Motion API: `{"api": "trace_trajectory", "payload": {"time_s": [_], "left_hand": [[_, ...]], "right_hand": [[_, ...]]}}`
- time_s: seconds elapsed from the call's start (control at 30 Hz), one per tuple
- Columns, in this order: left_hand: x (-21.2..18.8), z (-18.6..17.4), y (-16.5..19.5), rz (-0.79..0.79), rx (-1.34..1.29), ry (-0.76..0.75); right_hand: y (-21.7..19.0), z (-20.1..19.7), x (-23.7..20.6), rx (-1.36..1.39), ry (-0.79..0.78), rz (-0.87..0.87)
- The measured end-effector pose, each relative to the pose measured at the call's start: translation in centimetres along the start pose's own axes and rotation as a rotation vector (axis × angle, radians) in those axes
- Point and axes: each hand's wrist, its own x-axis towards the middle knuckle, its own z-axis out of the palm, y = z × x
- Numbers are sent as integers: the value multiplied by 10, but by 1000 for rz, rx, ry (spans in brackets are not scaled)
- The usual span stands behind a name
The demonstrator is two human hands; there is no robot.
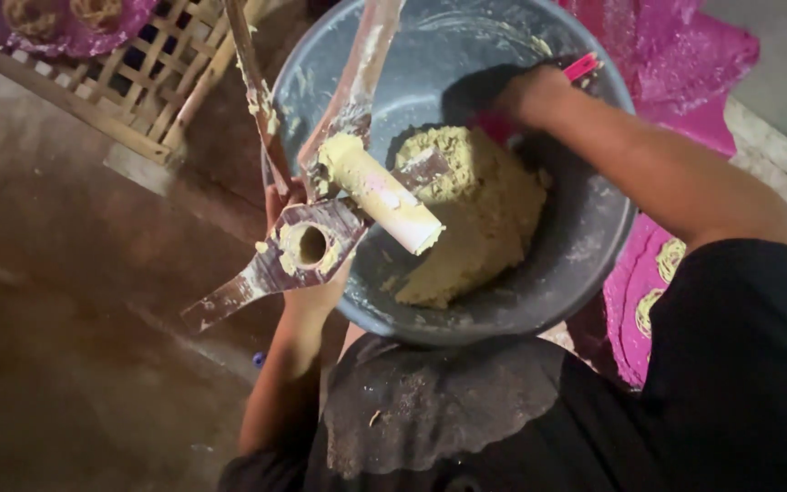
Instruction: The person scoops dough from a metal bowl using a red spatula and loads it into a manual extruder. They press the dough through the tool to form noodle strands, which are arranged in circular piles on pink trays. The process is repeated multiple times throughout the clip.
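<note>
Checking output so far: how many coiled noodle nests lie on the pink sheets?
4: two nests on the pink sheet right of the bucket, two at top left. More may be hidden.

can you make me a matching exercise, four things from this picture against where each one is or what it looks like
Things:
1. dough
2. wooden press
3. left hand
4. right hand

Descriptions:
A. deep in the grey bucket, at the pink tool
B. yellowish heap on the bucket's bottom
C. under the press at the bucket's rim
D. round hole, pale plunger, smeared with dough

Pairs: 1-B, 2-D, 3-C, 4-A
</note>
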Motion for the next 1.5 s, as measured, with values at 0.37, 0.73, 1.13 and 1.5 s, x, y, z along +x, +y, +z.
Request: {"api": "trace_trajectory", "payload": {"time_s": [0.37, 0.73, 1.13, 1.5], "left_hand": [[6, 0, -19, 289, 359, -31], [0, -1, -32, 271, 341, -63], [3, -3, -14, 148, 247, -62], [4, -10, -11, 218, 256, -54]], "right_hand": [[-85, 22, -53, 1, 141, -185], [-51, 24, -141, 270, 65, 161], [-76, -13, 4, 132, -195, -240], [-130, 44, -166, 427, 101, -370]]}}
